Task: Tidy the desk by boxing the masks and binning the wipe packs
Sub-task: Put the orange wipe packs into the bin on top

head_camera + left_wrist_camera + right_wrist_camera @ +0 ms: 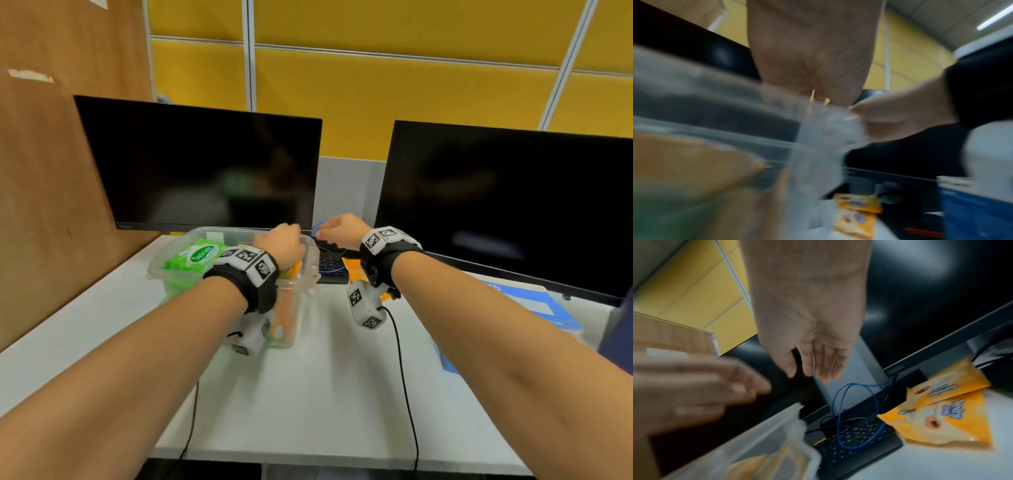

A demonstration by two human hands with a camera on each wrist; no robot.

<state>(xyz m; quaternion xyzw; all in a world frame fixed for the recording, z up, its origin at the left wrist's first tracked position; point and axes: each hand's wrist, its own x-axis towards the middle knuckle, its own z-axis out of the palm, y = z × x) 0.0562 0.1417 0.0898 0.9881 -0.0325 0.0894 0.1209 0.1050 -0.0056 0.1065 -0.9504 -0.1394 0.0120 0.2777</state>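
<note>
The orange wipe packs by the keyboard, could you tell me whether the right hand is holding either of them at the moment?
No: in the right wrist view the right hand hangs with straight, empty fingers above the keyboard, while both orange wipe packs lie apart on the desk.

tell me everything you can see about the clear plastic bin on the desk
The clear plastic bin is a see-through, rounded-corner tub with a flared rim and no lid on it. It stands upright on the white desk, in front of the left monitor and beside the keyboard. Inside are a green wipe pack near the top and orange packs against its right wall. The left hand is over its right rim; whether it touches is unclear.
</note>
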